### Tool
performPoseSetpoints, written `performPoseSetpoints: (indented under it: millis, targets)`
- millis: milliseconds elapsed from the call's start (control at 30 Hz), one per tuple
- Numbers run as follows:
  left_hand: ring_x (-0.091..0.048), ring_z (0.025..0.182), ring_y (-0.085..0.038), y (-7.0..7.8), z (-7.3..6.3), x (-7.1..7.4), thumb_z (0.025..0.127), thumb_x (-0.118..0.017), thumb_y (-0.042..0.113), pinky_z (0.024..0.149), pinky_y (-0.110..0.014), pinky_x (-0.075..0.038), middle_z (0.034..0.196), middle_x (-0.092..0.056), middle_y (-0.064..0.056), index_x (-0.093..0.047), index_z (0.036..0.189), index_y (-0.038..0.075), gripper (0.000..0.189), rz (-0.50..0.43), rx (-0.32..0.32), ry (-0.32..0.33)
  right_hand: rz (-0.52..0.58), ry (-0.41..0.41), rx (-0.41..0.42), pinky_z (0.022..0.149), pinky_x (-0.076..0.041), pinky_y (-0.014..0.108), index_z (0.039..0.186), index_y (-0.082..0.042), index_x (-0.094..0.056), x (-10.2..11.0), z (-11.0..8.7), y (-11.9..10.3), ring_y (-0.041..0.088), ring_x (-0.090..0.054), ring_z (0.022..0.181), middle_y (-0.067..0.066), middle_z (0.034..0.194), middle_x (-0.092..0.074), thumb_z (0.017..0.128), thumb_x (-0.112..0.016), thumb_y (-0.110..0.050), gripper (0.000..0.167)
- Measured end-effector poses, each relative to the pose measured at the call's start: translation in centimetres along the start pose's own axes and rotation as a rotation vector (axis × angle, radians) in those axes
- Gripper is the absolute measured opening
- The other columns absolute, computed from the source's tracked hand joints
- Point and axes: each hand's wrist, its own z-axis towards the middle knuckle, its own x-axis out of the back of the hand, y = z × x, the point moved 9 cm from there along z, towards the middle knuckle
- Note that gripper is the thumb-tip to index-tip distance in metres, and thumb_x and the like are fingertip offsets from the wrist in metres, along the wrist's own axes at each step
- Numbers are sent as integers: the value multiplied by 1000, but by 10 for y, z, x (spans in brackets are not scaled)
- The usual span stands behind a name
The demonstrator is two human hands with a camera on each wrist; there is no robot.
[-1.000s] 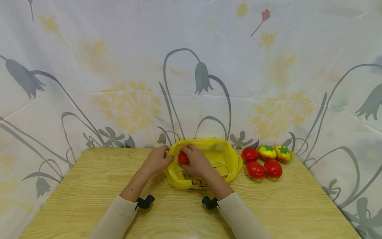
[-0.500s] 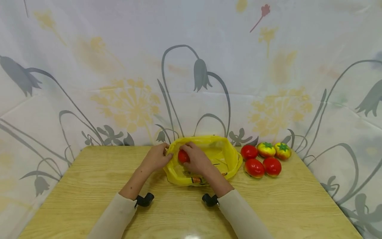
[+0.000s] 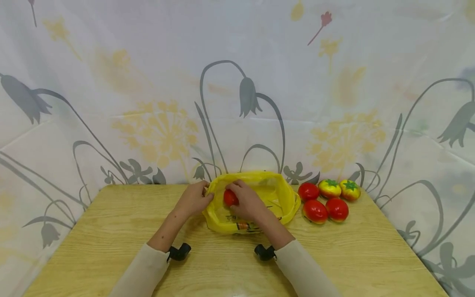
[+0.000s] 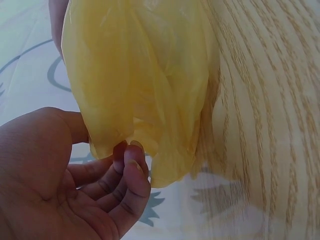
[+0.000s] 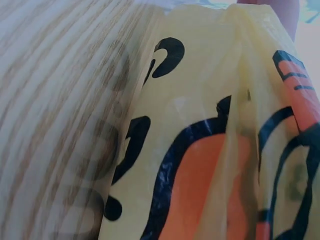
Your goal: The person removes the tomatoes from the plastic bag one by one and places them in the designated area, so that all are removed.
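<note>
A yellow plastic bag point(image 3: 289, 202) stands on the table with its mouth spread wide. At its left end my left hand point(image 3: 193, 200) pinches the rim; in the left wrist view the thumb is behind the yellow film point(image 4: 135, 75) and the other fingers are curled at its edge. My right hand point(image 3: 248, 202) reaches into the bag and grips a shiny red tomato point(image 3: 231, 198) near the left wall. Printed bag plastic point(image 5: 200, 175) fills much of the right wrist view, and that hand's grip is hidden there.
Right of the bag, several similar tomatoes lie close together: red ones point(image 3: 315, 211) in front, and two yellow-topped ones with green leaves point(image 3: 329, 188) behind. The wooden table point(image 3: 222, 268) ends at a flower-printed cloth point(image 3: 167, 82) at the back.
My right hand and the tomato in it have shifted slightly right inside the bag. My left hand stays at the rim. The head view has moved a little.
</note>
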Motion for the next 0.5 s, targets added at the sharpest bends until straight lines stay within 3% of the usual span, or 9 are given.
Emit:
performPoseSetpoints:
  millis: [500]
  targets:
    - [-53,64,-17,0,-2,1,103,-66,18,61,-31,-47,82,-64,-7,-65,132,-5,37,-20,-5,7,38,40,6,99,-58,50,142,-7,-62,9,-12,-5,35,-64,119,16,144,-56,90,-83,-8,57]
